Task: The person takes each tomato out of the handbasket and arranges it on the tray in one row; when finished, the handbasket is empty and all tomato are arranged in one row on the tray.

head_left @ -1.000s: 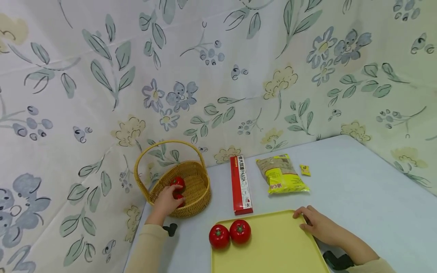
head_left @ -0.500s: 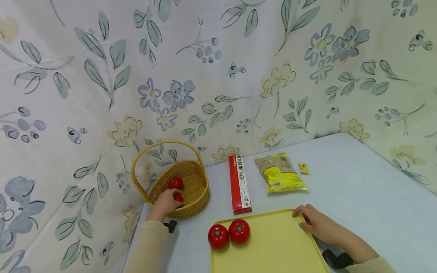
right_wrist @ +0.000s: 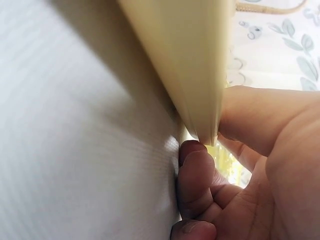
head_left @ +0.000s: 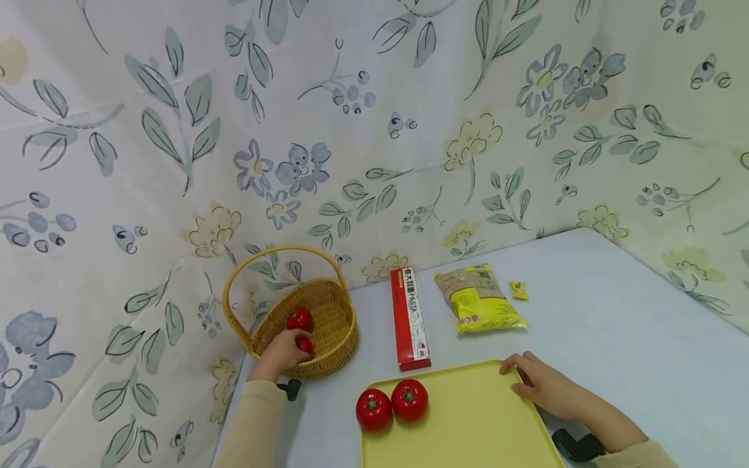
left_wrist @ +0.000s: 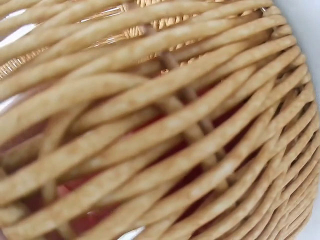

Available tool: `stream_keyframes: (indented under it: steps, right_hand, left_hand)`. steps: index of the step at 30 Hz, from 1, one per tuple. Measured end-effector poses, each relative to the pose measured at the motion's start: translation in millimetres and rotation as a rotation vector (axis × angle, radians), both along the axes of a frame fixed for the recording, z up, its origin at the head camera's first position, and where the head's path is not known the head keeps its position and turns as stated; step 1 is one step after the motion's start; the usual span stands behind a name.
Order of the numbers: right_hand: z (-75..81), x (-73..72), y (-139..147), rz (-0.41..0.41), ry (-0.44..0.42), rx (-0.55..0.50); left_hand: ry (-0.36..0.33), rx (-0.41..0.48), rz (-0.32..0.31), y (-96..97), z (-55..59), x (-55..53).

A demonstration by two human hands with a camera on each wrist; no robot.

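In the head view, my left hand reaches over the near rim of the wicker basket, fingers curled round a red tomato that it partly hides. Just behind lies a second tomato in the basket. The left wrist view is filled by the basket's woven wall, with red showing through the gaps. On the right, my right hand grips the far right corner of the yellow tray. In the right wrist view, thumb and fingers meet the tray's edge from both sides.
Two tomatoes sit side by side at the tray's left edge. Behind the tray lie a red and white pasta box, a yellow food bag and a small yellow packet. A floral cloth hangs behind the table.
My left hand's fingers have drawn back from the rear tomato and closed round the nearer one in the basket. The right hand stays at the tray corner. The head view has shifted slightly.
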State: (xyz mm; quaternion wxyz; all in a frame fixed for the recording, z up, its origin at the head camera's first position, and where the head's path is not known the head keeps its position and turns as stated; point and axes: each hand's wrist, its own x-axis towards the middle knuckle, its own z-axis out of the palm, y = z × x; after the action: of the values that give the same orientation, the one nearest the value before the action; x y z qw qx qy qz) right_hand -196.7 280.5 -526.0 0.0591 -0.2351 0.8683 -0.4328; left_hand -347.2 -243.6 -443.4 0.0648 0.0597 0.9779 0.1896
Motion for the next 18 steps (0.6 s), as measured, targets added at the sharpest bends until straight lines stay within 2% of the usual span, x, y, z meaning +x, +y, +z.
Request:
stream_keyframes:
  steps: [5,9,11,14,18]
  right_hand:
    - [-1.7,-0.5,-0.2,0.01,0.004,0.001]
    - [-7.7,-4.1,1.8,0.002,0.051,0.017]
    - [-7.3,-4.2,1.7,0.003,0.06,0.015]
    - [-0.2,-1.6,-0.6,0.001,0.028,0.009]
    - [-0.8,-0.8,-0.9,0.003,0.021,0.006]
  left_hand:
    - [0.036,0.024,0.045,-0.5,1.8,4.4]
    - [0.081,0.054,0.086,4.3,10.0,9.5]
    - [0.102,0.061,0.082,8.5,16.0,13.1]
    - [0.124,0.064,0.061,17.2,25.6,19.4]
    - [0.154,0.075,0.026,31.3,37.3,30.8]
